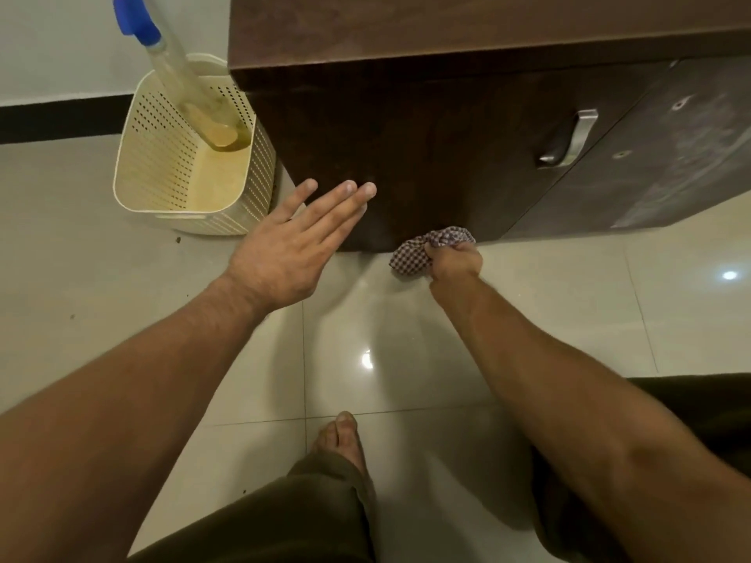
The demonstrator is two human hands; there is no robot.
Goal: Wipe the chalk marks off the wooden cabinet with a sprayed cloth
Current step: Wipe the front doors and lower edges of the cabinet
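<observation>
Pale tiled floor (122, 278) underfoot. Gripped bunched cloth (418, 253) in right hand (453, 265), at cabinet (406, 136) foot. Held left hand (284, 253) flat, fingers straight, left of cloth. Beyond left hand: basket (142, 176), bottle (191, 91) of yellowish liquid leaning inside.

Arms: left forearm (142, 400) and right forearm (548, 379) bare, lightly haired.
Hands: left hand (284, 253) and right hand (453, 264) bare, nails cut short.
Legs: loose dark olive trousers (317, 518), hem creased over the ankle.
Feet: one bare foot (339, 436), toes showing.
</observation>
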